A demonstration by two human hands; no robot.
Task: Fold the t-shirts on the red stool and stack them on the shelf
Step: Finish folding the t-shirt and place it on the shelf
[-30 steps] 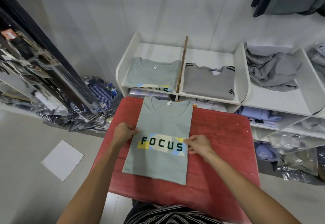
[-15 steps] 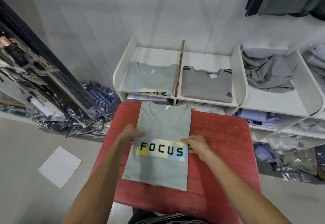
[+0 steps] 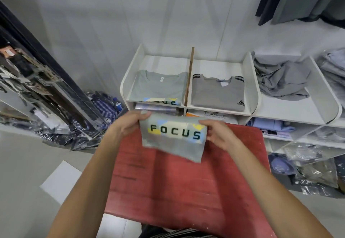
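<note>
Fingers (image 3: pixel 144 115) of both our hands pinch one folded t-shirt (image 3: pixel 173 140), held above the red stool (image 3: pixel 186 185), left hand (image 3: pixel 128 123) and right hand (image 3: pixel 220 135) at its edges. White shelf (image 3: pixel 252 80) behind: two folded shirts, one crumpled.

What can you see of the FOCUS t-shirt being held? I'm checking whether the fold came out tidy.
The FOCUS t-shirt is pale grey-green soft knit, folded into a compact rectangle. Its print faces up: dark FOCUS letters over yellow, cream and light-blue patches. It is lifted above the red stool, tilted, the lower right corner drooping. The left hand grips its left edge, thumb on top; the right hand grips the right edge. Collar and sleeves are hidden.
</note>
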